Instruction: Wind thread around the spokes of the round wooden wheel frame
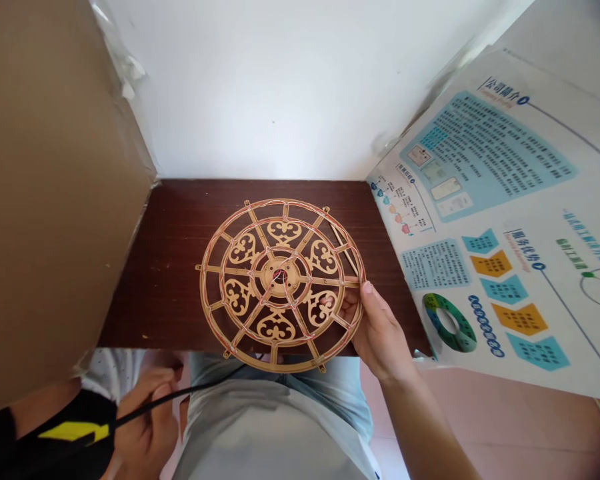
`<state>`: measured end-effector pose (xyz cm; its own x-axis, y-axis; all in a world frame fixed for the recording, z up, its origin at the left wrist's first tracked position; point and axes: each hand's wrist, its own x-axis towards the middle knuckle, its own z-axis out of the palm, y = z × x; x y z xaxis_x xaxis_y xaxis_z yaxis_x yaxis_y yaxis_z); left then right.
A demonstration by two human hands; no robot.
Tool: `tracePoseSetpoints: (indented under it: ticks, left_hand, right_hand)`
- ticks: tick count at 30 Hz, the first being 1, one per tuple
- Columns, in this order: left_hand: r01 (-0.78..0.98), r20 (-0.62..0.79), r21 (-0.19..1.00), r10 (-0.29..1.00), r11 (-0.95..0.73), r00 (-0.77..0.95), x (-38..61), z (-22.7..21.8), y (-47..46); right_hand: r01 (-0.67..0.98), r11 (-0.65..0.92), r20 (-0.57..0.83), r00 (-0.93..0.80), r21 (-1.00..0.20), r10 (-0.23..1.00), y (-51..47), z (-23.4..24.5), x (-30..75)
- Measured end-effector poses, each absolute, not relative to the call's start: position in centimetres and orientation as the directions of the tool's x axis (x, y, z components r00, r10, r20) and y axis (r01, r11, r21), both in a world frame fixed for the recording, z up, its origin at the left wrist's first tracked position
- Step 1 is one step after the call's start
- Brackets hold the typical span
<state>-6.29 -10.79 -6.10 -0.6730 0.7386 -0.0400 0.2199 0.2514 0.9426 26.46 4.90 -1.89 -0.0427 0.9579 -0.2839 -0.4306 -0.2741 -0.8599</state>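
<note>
The person wears a pale grey top point(275, 433) above light blue denim trousers point(285, 373). A thin black cable point(180, 397) runs across the near side from a black item with a yellow arrow-like marking point(75, 433) at near left. The right forearm point(425, 433) is bare, with no sleeve.

Right hand point(380, 333) raised and curled in a firm grip, thumb point(373, 297) pressed on top, fingers point(347, 305) reaching underneath; bare forearm point(425, 420) angled up from the lower right. Left hand point(147, 427) lowered beside the torso point(275, 427), loosely curled.
</note>
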Motion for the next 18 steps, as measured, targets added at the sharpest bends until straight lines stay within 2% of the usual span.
tracePoseSetpoints:
  ticks: [3,5,7,9,11,15,18]
  left_hand:
    - [0.286,0.145,0.954,0.702,0.088,-0.698,-5.0,-2.6,-6.9]
    - [0.202,0.167,0.979,0.725,-0.039,-0.668,-4.1,-1.0,-3.6]
    - [-0.104,0.021,0.99,0.834,-0.093,-0.551,-3.2,-0.1,-0.5]
    - [-0.299,-0.177,0.952,0.92,0.07,-0.349,-2.4,0.3,1.7]
    - [-0.376,-0.244,0.916,0.938,0.139,-0.245,-1.6,0.3,2.9]
    - [-0.495,-0.283,0.85,0.95,0.182,-0.135,-0.7,-0.2,3.1]
    - [-0.525,-0.32,0.823,0.941,0.217,-0.113,-0.6,-0.7,2.7]
  right_hand:
    - [-0.43,-0.285,-0.289,-0.057,-0.857,0.956,5.0,-2.1,26.7]
    - [-0.43,-0.284,-0.284,-0.065,-0.857,0.957,5.0,-2.1,26.8]
    - [-0.43,-0.282,-0.279,-0.072,-0.857,0.958,5.0,-2.2,26.9]
    - [-0.431,-0.285,-0.278,-0.08,-0.857,0.957,5.0,-2.2,26.9]
    - [-0.435,-0.283,-0.275,-0.083,-0.855,0.958,5.0,-2.2,26.9]
    - [-0.446,-0.279,-0.268,-0.088,-0.85,0.959,5.0,-2.0,26.8]
    - [-0.447,-0.287,-0.267,-0.109,-0.847,0.957,4.9,-1.8,26.8]
